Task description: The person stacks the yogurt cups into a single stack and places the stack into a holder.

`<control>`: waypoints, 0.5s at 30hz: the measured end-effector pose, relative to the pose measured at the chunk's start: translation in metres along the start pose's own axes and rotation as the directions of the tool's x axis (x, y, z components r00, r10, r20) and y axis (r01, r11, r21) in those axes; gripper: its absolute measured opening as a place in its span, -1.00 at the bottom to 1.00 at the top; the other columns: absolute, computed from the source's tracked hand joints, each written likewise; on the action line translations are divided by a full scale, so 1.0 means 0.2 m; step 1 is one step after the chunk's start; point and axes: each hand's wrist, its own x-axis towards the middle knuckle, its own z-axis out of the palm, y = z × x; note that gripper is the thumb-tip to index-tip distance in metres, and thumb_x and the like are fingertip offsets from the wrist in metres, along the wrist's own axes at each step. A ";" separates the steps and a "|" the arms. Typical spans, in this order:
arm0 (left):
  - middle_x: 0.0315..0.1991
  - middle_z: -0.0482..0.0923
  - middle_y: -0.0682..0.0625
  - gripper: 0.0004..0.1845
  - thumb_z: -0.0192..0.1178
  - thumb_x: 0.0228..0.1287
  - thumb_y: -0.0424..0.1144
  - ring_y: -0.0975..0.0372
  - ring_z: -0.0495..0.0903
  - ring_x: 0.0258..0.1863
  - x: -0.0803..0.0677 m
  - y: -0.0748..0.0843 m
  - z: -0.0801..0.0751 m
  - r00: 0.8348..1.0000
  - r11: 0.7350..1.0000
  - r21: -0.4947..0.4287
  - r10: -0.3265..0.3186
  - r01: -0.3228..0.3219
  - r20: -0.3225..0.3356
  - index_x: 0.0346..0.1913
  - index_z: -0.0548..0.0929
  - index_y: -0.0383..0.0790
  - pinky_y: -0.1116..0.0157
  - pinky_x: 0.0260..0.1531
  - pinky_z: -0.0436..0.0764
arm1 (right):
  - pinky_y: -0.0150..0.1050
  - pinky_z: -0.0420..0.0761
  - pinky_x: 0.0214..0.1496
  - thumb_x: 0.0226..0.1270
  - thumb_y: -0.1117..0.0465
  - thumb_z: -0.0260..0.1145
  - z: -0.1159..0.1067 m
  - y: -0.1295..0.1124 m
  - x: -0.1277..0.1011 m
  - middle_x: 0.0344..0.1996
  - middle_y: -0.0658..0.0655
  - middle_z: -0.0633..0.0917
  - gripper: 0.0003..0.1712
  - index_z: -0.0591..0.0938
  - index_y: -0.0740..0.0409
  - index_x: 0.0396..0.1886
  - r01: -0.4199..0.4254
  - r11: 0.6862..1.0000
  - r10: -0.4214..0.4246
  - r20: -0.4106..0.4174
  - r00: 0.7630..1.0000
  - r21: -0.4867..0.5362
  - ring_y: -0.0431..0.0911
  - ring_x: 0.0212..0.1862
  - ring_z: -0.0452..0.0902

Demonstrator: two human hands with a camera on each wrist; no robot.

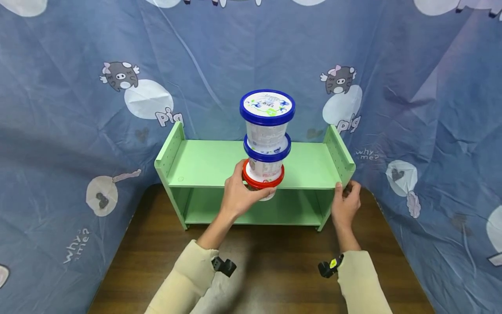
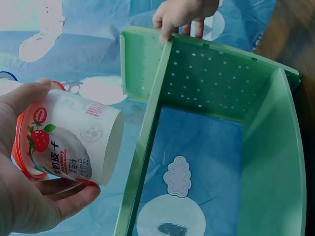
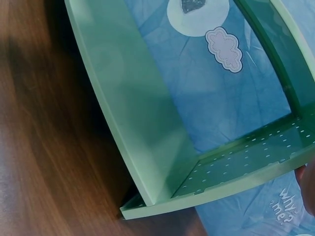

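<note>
Left hand (image 1: 239, 192) gripping stacked tubs (image 1: 266, 144), green shelf (image 1: 211, 163)

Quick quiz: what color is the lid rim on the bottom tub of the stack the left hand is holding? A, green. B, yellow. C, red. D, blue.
C: the left hand grips the bottom tub, whose rim is red, while the two tubs stacked above it have blue lids.

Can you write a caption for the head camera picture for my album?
Left hand holds three stacked plastic tubs before a green wooden shelf; right hand grips its side.
</note>
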 end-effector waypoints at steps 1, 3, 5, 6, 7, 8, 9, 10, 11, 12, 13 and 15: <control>0.06 0.61 0.02 -0.10 0.54 -0.18 0.04 0.14 0.61 0.02 0.01 0.00 0.00 1.000 1.000 -0.001 0.001 -0.001 0.000 0.29 0.33 0.00 0.12 -0.02 0.65 | -0.37 0.43 -0.03 0.37 0.16 0.19 0.00 0.00 0.00 0.04 0.30 0.63 -0.64 0.45 0.25 0.06 0.000 1.000 0.000 -0.001 1.000 0.002 -0.04 -0.04 0.52; 0.06 0.60 0.03 -0.10 0.54 -0.17 0.05 0.14 0.61 0.02 0.03 0.00 0.01 1.000 1.000 -0.003 0.000 0.000 -0.002 0.29 0.32 0.00 0.13 -0.02 0.65 | -0.37 0.43 -0.03 0.37 0.16 0.19 0.00 0.00 0.00 0.03 0.30 0.63 -0.64 0.45 0.25 0.06 0.003 1.000 -0.003 -0.003 1.000 0.006 -0.05 -0.05 0.51; 0.06 0.60 0.02 -0.09 0.54 -0.18 0.06 0.14 0.62 0.02 0.05 -0.01 0.01 1.000 1.000 0.002 0.000 0.000 -0.014 0.29 0.33 -0.01 0.12 -0.02 0.65 | -0.36 0.43 -0.03 0.37 0.17 0.20 0.00 0.01 0.00 0.02 0.31 0.63 -0.64 0.45 0.26 0.06 0.005 1.000 -0.005 -0.001 1.000 0.012 -0.07 -0.07 0.50; 0.06 0.60 0.01 -0.09 0.54 -0.18 0.06 0.13 0.62 0.02 0.06 -0.01 0.01 1.000 1.000 0.004 0.000 0.000 -0.020 0.29 0.33 -0.01 0.12 -0.02 0.65 | -0.36 0.43 -0.03 0.37 0.17 0.20 0.00 0.01 0.00 0.01 0.31 0.63 -0.64 0.45 0.27 0.06 0.005 1.000 -0.005 -0.002 1.000 0.012 -0.10 -0.09 0.49; 0.06 0.60 0.01 -0.09 0.54 -0.18 0.06 0.13 0.62 0.02 0.07 -0.01 0.01 1.000 1.000 0.007 0.000 0.000 -0.025 0.29 0.33 -0.01 0.12 -0.02 0.65 | -0.36 0.43 -0.03 0.37 0.17 0.20 0.00 0.01 0.00 0.00 0.32 0.63 -0.64 0.45 0.27 0.06 0.006 1.000 -0.006 -0.002 1.000 0.015 -0.12 -0.10 0.48; 0.06 0.60 0.00 -0.08 0.54 -0.19 0.06 0.12 0.62 0.02 0.08 -0.02 0.01 1.000 1.000 0.010 -0.001 0.002 -0.029 0.29 0.32 -0.02 0.12 -0.01 0.65 | -0.36 0.43 -0.04 0.37 0.17 0.20 0.00 0.01 0.00 -0.01 0.32 0.62 -0.64 0.46 0.27 0.07 0.007 1.000 -0.007 -0.003 1.000 0.017 -0.14 -0.12 0.46; 0.06 0.60 0.00 -0.08 0.54 -0.18 0.06 0.12 0.62 0.02 0.09 -0.02 0.02 0.999 1.000 0.012 -0.002 0.003 -0.032 0.29 0.32 -0.03 0.11 -0.01 0.65 | -0.36 0.43 -0.04 0.37 0.17 0.20 0.00 0.01 0.00 -0.01 0.33 0.62 -0.63 0.46 0.28 0.06 0.008 1.000 -0.008 -0.004 1.000 0.018 -0.17 -0.14 0.45; 0.06 0.60 -0.01 -0.08 0.54 -0.18 0.06 0.12 0.62 0.03 0.10 -0.02 0.02 0.999 1.000 0.013 -0.005 0.006 -0.037 0.30 0.32 -0.03 0.11 -0.01 0.65 | -0.38 0.42 -0.06 0.36 0.17 0.21 0.00 0.01 0.00 -0.02 0.33 0.62 -0.64 0.46 0.27 0.06 0.008 1.000 -0.008 -0.006 1.000 0.018 -0.20 -0.16 0.44; 0.07 0.59 -0.01 -0.08 0.54 -0.18 0.06 0.11 0.61 0.03 0.11 -0.02 0.02 0.999 1.000 0.012 -0.006 0.007 -0.037 0.30 0.32 -0.03 0.11 0.00 0.65 | -0.40 0.42 -0.07 0.36 0.17 0.21 0.00 0.01 0.00 -0.03 0.32 0.63 -0.64 0.46 0.27 0.06 0.009 1.000 -0.009 -0.009 1.000 0.016 -0.23 -0.17 0.42; 0.08 0.59 -0.01 -0.08 0.53 -0.17 0.06 0.11 0.61 0.04 0.12 -0.03 0.02 0.999 1.000 0.010 -0.007 0.007 -0.037 0.30 0.32 -0.04 0.11 0.01 0.65 | -0.41 0.41 -0.08 0.36 0.17 0.21 0.00 0.01 0.00 -0.04 0.32 0.63 -0.64 0.47 0.27 0.06 0.013 1.000 -0.013 -0.012 1.000 0.015 -0.25 -0.19 0.41; 0.08 0.58 -0.02 -0.08 0.53 -0.16 0.06 0.11 0.61 0.05 0.13 -0.03 0.02 0.999 1.000 0.006 -0.008 0.008 -0.037 0.30 0.31 -0.04 0.10 0.01 0.65 | -0.42 0.40 -0.09 0.36 0.17 0.21 0.00 0.01 0.00 -0.05 0.33 0.63 -0.64 0.47 0.27 0.05 0.018 1.000 -0.018 -0.016 1.000 0.018 -0.25 -0.20 0.41; 0.09 0.58 -0.01 -0.09 0.53 -0.16 0.06 0.11 0.60 0.05 0.15 -0.03 0.03 0.999 1.000 -0.001 -0.013 0.013 -0.042 0.30 0.31 -0.03 0.10 0.02 0.64 | -0.43 0.38 -0.10 0.36 0.17 0.21 0.00 0.00 0.00 -0.06 0.34 0.62 -0.64 0.47 0.29 0.05 0.035 0.999 -0.035 -0.020 0.999 0.018 -0.24 -0.19 0.40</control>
